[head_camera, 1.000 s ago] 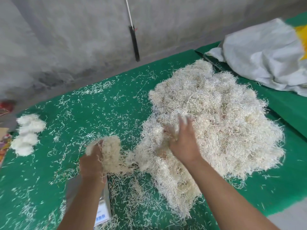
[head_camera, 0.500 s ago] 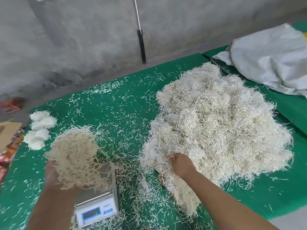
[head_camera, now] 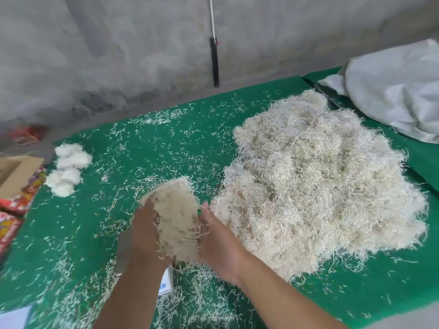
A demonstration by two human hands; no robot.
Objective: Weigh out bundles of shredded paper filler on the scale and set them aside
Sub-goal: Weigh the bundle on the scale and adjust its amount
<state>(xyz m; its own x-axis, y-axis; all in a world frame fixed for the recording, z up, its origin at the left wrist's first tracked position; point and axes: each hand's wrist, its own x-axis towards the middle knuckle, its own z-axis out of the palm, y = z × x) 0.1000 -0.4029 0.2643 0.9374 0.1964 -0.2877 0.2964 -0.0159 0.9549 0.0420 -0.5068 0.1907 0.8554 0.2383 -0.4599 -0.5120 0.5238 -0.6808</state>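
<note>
Two bare hands hold one fluffy bundle of pale shredded paper [head_camera: 177, 217] between them. The left hand [head_camera: 146, 230] presses its left side and the right hand [head_camera: 219, 241] presses its right side, with the bundle squeezed in the middle. The picture is blurry here, so I cannot tell how the fingers curl.

The bundle is up above one small white scale [head_camera: 166, 282]. The hands and arms hide most of the scale, so only a white corner with a bit of blue shows.

Just to the right lies one big heap of the same pale shredded paper [head_camera: 318, 186] on the green table cover [head_camera: 166, 143]. Lots of tiny loose paper bits [head_camera: 152, 119] are sprinkled all over the green.

Far to the left, near the table edge, sit about four small white fluffy bundles [head_camera: 67, 170] close together. Beside them is one brown cardboard box [head_camera: 14, 174] and some red patterned packets [head_camera: 20, 203].

At the far right lies one crumpled white sack [head_camera: 392, 91]. One thin pole with a black handle [head_camera: 215, 60] leans on the grey wall [head_camera: 107, 55].
</note>
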